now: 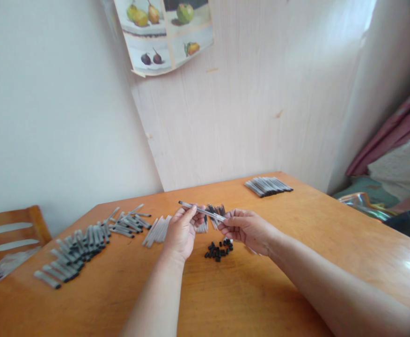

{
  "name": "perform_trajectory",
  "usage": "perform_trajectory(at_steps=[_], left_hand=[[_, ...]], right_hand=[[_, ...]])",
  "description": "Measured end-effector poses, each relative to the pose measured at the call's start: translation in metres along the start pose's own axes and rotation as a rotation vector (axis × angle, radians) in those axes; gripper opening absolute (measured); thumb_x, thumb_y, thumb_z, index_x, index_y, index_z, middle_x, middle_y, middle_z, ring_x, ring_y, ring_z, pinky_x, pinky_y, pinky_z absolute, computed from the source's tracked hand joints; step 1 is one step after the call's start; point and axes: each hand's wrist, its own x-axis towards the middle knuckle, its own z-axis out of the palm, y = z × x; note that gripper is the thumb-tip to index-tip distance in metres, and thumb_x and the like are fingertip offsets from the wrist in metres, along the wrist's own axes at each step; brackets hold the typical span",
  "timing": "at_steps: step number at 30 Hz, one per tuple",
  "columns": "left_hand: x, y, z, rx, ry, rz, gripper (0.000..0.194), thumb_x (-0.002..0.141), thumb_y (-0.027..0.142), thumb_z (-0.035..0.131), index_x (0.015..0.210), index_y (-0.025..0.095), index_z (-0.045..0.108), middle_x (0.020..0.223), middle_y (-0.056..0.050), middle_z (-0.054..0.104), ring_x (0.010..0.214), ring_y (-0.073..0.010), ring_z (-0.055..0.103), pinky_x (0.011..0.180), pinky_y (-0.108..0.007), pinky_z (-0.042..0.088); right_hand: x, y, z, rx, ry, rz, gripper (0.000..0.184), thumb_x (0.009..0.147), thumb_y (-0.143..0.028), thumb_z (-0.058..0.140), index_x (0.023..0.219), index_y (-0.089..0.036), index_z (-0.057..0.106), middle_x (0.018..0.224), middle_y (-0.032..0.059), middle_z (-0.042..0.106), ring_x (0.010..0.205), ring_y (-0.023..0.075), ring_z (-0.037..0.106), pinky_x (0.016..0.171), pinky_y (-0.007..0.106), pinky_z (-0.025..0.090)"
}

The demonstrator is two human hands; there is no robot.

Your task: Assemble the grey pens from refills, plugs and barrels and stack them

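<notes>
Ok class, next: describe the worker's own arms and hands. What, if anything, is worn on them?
Both the left forearm and the right forearm are bare as far as they show, with no sleeve in view. The left hand and right hand are ungloved. No watch or bracelet shows at either wrist; some fingers are partly hidden.

Translucent grey-white pen, black pieces, orange-brown table

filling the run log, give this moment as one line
left hand: holding pen; right hand: pinching its right end; black pieces: loose on table
</notes>
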Motion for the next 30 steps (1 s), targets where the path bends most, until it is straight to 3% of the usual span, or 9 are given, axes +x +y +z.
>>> perform_trajectory(at_steps=[10, 30], left_hand=[[-0.001, -0.008, 0.000, 0.124, -0.025, 0.025, 0.029, 0.071, 0.031, 0.075, 0.091, 0.016, 0.059, 0.093, -0.008, 0.071, 0.080, -0.0143, 0.066, 0.071, -0.026, 0.049], [-0.005, -0.015, 0.007, 0.084, -0.053, 0.035, 0.027, 0.076, 0.027, 0.071, 0.093, 0.015, 0.054, 0.094, -0.009, 0.070, 0.082, -0.0151, 0.067, 0.075, -0.027, 0.052]], right_hand=[[0.000, -0.001, 0.002, 0.011, 0.057, -0.034, 0.010, 0.077, -0.016, 0.068, 0.077, -0.012, 0.060, 0.077, 0.0100, 0.071, 0.060, 0.0093, 0.064, 0.055, 0.017, 0.052], [0.002, -0.003, 0.003, 0.066, 0.145, -0.100, 0.008, 0.076, -0.011, 0.068, 0.074, -0.011, 0.060, 0.067, 0.0078, 0.070, 0.053, 0.0096, 0.063, 0.052, 0.017, 0.053]])
